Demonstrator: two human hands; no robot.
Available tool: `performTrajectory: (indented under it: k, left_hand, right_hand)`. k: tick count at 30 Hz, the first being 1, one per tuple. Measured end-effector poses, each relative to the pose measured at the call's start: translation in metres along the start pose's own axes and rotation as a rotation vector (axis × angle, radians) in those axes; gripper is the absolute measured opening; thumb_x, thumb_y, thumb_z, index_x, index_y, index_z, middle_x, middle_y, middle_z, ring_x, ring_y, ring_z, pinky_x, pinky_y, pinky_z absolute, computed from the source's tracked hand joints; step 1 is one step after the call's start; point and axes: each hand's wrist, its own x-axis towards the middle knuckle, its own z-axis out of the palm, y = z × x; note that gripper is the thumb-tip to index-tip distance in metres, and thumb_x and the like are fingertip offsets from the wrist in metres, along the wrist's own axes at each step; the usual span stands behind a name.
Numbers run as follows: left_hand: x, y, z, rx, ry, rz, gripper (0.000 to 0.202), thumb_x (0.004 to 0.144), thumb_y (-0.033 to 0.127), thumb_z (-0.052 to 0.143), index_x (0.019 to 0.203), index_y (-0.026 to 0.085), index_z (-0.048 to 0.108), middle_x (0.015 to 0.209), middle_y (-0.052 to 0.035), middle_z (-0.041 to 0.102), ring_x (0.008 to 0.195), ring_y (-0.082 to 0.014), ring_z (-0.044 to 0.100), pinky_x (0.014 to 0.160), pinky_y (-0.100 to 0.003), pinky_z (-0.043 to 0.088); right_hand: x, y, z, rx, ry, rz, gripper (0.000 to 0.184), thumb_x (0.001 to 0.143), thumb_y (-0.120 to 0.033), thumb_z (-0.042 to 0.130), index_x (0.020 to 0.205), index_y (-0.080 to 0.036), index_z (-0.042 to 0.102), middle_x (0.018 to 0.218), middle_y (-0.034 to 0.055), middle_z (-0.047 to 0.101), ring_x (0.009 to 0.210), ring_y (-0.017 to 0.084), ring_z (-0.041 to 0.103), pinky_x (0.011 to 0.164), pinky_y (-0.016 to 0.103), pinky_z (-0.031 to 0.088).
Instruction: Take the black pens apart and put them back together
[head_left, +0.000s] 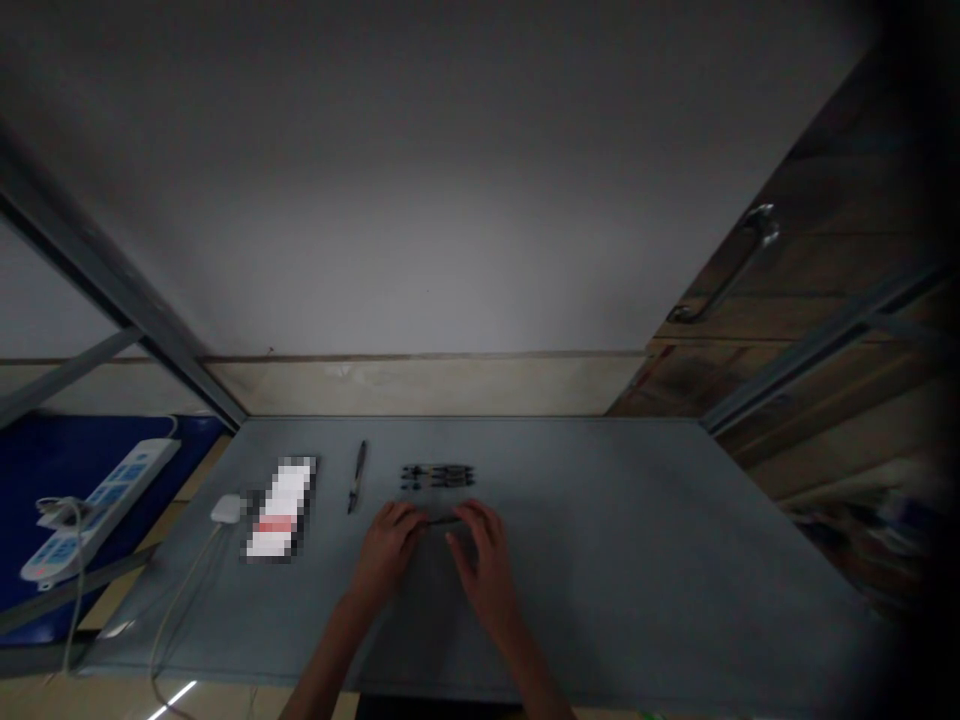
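Two grips meet on one slim dark pen-like piece, crosswise over the worktop, just nearer me than a row of dark pens: my left grip is clamped on its left end, while my right grip meets its right end, whether closed I cannot tell. I judge the step in hand to be two-handed handling, the next move calling for steady control of both ends; no writing is legible on the power strip or pixelated phone.
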Motion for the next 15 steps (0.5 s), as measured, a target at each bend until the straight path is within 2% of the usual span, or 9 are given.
performTrajectory:
  k: [2, 4, 6, 9, 11, 15]
  left_hand:
    - [-0.008, 0.003, -0.01, -0.003, -0.005, -0.011, 0.025, 0.093, 0.023, 0.049, 0.107, 0.033, 0.068, 0.105, -0.0027, 0.071, 0.1, -0.0227, 0.064, 0.093, -0.041, 0.054]
    - [-0.016, 0.009, -0.02, -0.002, -0.03, -0.013, 0.025, 0.093, 0.021, 0.048, 0.107, 0.032, 0.067, 0.104, -0.0013, 0.072, 0.099, -0.0216, 0.065, 0.091, -0.04, 0.055]
    - [-0.026, 0.016, -0.027, 0.023, -0.045, -0.008, 0.025, 0.093, 0.018, 0.049, 0.107, 0.029, 0.067, 0.104, -0.001, 0.072, 0.099, -0.0211, 0.065, 0.09, -0.04, 0.055]
    - [-0.046, 0.026, -0.022, 0.104, -0.07, 0.033, 0.025, 0.091, 0.017, 0.054, 0.107, 0.031, 0.067, 0.098, -0.0004, 0.072, 0.093, -0.0207, 0.066, 0.086, -0.037, 0.056]
    - [-0.064, 0.03, -0.01, 0.165, -0.064, 0.089, 0.027, 0.087, 0.018, 0.06, 0.107, 0.035, 0.068, 0.09, 0.0001, 0.071, 0.085, -0.02, 0.066, 0.077, -0.033, 0.057]
    - [-0.094, 0.033, 0.016, 0.242, 0.049, 0.18, 0.029, 0.079, 0.02, 0.069, 0.102, 0.037, 0.068, 0.079, 0.0001, 0.07, 0.073, -0.0207, 0.066, 0.064, -0.03, 0.056]
  right_hand:
    - [-0.005, 0.003, 0.002, -0.268, -0.109, -0.07, 0.041, 0.08, -0.019, 0.07, 0.106, -0.052, 0.07, 0.115, -0.001, 0.066, 0.123, 0.034, 0.048, 0.112, 0.059, 0.032]
    - [-0.012, 0.006, 0.0, -0.552, -0.231, -0.103, 0.045, 0.086, -0.017, 0.057, 0.117, -0.05, 0.066, 0.108, 0.0012, 0.068, 0.113, 0.033, 0.056, 0.106, 0.063, 0.038]
    - [-0.02, 0.008, -0.004, -0.795, -0.311, -0.144, 0.05, 0.088, -0.011, 0.047, 0.125, -0.038, 0.064, 0.113, 0.0052, 0.068, 0.109, 0.032, 0.061, 0.099, 0.059, 0.048]
    - [-0.034, 0.006, -0.015, -1.098, -0.454, -0.172, 0.052, 0.083, -0.004, 0.046, 0.128, -0.024, 0.063, 0.114, 0.0098, 0.071, 0.104, 0.029, 0.067, 0.092, 0.046, 0.055]
    - [-0.044, 0.003, -0.023, -1.211, -0.56, -0.183, 0.053, 0.076, 0.003, 0.047, 0.119, -0.022, 0.068, 0.111, 0.0088, 0.073, 0.1, 0.027, 0.069, 0.088, 0.039, 0.056]
    - [-0.058, -0.001, -0.035, -1.3, -0.722, -0.16, 0.041, 0.066, 0.007, 0.051, 0.084, -0.022, 0.073, 0.084, 0.002, 0.075, 0.075, 0.02, 0.072, 0.066, 0.026, 0.054]
